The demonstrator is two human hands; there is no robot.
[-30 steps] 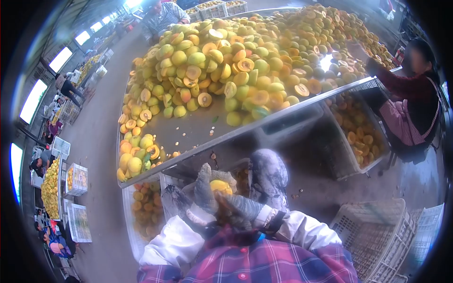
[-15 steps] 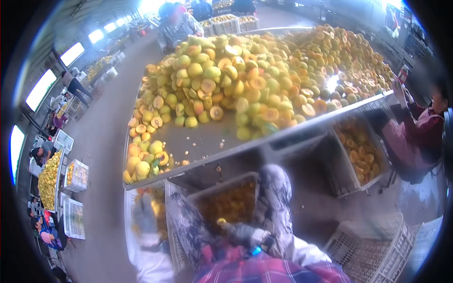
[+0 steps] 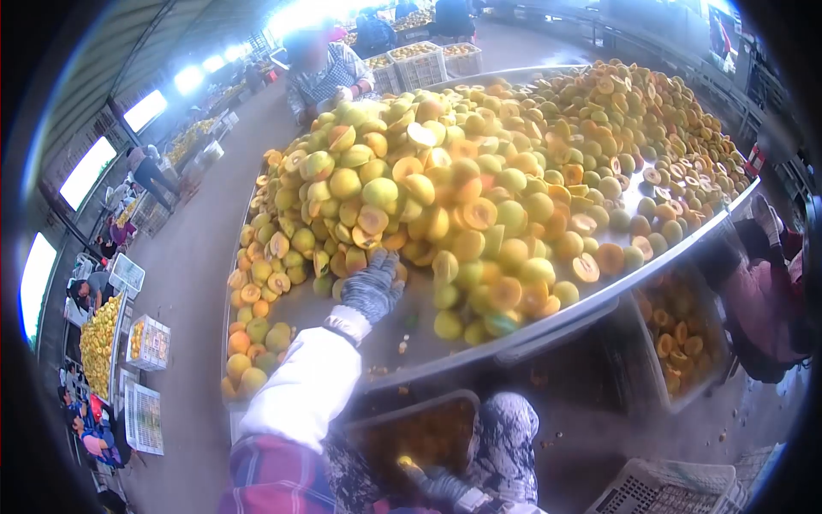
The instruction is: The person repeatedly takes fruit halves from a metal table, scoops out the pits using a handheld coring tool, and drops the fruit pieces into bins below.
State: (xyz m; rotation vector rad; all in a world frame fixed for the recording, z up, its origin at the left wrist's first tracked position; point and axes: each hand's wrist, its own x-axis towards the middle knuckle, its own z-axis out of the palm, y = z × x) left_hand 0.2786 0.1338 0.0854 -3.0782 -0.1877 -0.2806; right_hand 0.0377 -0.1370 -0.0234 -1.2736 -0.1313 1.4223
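Note:
My left hand (image 3: 373,286), in a grey glove, reaches over the metal table and touches the near edge of a heap of yellow peaches (image 3: 377,193), many of them cut in half with brown centres. Its fingers are stretched toward the fruit, and none is clearly held. Low in the view, my right hand (image 3: 441,485), also gloved, is closed near my lap. A small yellow-tipped object (image 3: 407,463) sticks out of it; its kind is too blurred to name. A crate of fruit (image 3: 411,433) stands between my knees, under the table edge.
The table (image 3: 385,347) has a raised metal rim. At the right, a crate of peach halves (image 3: 672,334) stands beside a seated person (image 3: 771,300). An off-white crate (image 3: 668,488) lies lower right. Across the table is another person (image 3: 330,77); more workers and crates line the left.
My left hand has risen from beside the crate at lower left and reached forward to the heap. My right hand stays low with the yellow-tipped object. The view has shifted.

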